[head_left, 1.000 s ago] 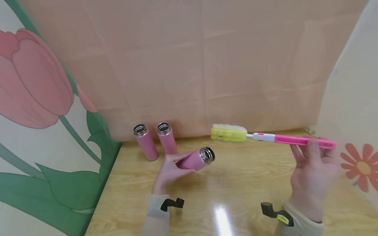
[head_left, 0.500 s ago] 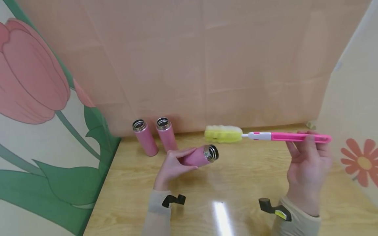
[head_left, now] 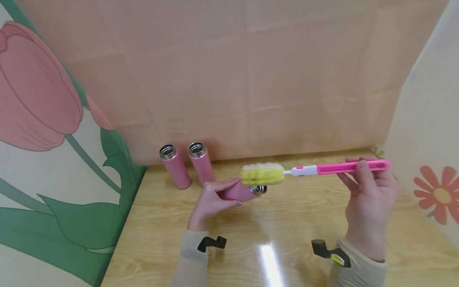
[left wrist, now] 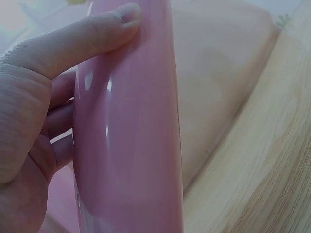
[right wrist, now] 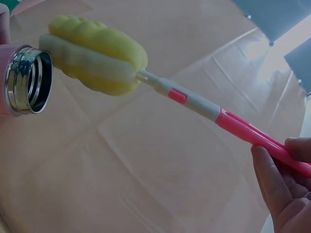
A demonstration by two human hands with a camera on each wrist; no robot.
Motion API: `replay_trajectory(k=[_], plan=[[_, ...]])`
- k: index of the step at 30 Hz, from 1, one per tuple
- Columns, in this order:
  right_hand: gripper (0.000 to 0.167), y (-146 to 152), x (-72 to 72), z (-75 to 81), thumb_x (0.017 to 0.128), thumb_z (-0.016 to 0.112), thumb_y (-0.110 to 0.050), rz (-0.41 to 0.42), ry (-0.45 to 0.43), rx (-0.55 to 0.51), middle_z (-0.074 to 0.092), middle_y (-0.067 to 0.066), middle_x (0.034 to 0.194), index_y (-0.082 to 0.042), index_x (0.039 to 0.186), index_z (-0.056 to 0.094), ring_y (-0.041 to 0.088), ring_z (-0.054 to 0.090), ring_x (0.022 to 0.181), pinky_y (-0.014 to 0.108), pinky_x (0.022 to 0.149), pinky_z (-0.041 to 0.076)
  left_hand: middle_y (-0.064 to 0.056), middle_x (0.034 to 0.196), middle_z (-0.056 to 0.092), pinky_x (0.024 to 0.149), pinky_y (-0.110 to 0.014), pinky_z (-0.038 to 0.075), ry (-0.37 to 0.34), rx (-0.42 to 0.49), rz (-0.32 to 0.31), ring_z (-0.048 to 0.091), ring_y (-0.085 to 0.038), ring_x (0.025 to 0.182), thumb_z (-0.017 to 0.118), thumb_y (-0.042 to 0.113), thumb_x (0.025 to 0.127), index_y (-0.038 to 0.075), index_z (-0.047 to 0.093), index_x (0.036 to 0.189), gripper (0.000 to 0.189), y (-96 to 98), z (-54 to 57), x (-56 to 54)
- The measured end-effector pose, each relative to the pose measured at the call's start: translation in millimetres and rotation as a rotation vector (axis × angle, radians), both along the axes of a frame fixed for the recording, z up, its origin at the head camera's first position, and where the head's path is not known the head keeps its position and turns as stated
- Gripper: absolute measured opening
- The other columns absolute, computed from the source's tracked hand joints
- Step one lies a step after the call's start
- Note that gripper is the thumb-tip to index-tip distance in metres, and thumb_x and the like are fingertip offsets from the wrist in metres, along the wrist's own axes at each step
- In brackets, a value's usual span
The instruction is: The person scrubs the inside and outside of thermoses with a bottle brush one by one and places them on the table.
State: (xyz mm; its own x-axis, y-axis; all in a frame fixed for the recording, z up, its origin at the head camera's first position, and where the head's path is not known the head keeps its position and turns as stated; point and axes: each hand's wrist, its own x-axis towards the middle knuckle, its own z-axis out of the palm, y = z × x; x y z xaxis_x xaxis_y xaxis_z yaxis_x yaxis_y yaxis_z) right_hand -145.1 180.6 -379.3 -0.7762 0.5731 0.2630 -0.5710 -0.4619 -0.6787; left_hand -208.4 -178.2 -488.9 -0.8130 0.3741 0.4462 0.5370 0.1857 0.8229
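My left hand (head_left: 211,201) grips a pink metal bottle (left wrist: 129,126) round its body, tilted with its uncapped steel mouth (right wrist: 30,80) toward the right. My right hand (head_left: 371,199) pinches the pink handle (head_left: 337,168) of a bottle brush between thumb and fingers. The brush's yellow and white sponge head (head_left: 263,174) points left. In the head view it overlaps the bottle's mouth; from the right wrist it appears outside the mouth, beside the rim. Whether they touch I cannot tell.
Two more uncapped pink bottles, one on the left (head_left: 176,167) and one beside it (head_left: 201,163), stand upright at the back of the wooden table (head_left: 287,223). A peach-coloured cloth (head_left: 247,79) hangs behind them, and flower-patterned walls flank the table.
My right hand has carried the brush leftward, so its sponge head now reaches the bottle's mouth in the head view. The bottle in my left hand has shifted slightly right.
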Motion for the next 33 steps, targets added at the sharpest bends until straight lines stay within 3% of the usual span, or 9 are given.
replay_trajectory(k=[5,11,33], plan=[[0.046,-1.5,2.0,1.8,0.094,0.082,-0.008,-0.015,-0.028,0.052,0.069,0.026,0.109,0.021,0.122,0.059,0.034,0.074,0.099,0.043,0.081,0.06,-0.004,0.136,0.072,0.111,-0.038,0.051,0.016,-0.015,0.0,0.067,-0.023,0.129,0.099,0.007,0.075,0.009,0.075,0.134,0.064,0.0,0.7,0.4],[0.034,-5.5,1.6,1.8,0.099,0.075,-0.002,-0.034,-0.033,0.122,0.069,0.026,0.107,0.02,0.119,0.06,0.034,0.074,0.098,0.042,0.081,0.061,-0.002,0.137,0.071,0.113,-0.037,0.049,0.034,-0.044,-0.004,0.065,-0.02,0.131,0.099,0.01,0.076,0.01,0.074,0.135,0.064,-0.7,-0.5,-1.3],[0.034,-2.7,-4.6,-4.0,0.097,0.077,-0.001,-0.082,-0.035,0.095,0.07,0.025,0.107,0.02,0.12,0.062,0.033,0.074,0.097,0.042,0.081,0.06,-0.002,0.137,0.071,0.115,-0.04,0.048,0.012,-0.042,-0.006,0.065,-0.022,0.132,0.099,0.008,0.075,0.011,0.075,0.135,0.065,2.1,3.1,1.3]])
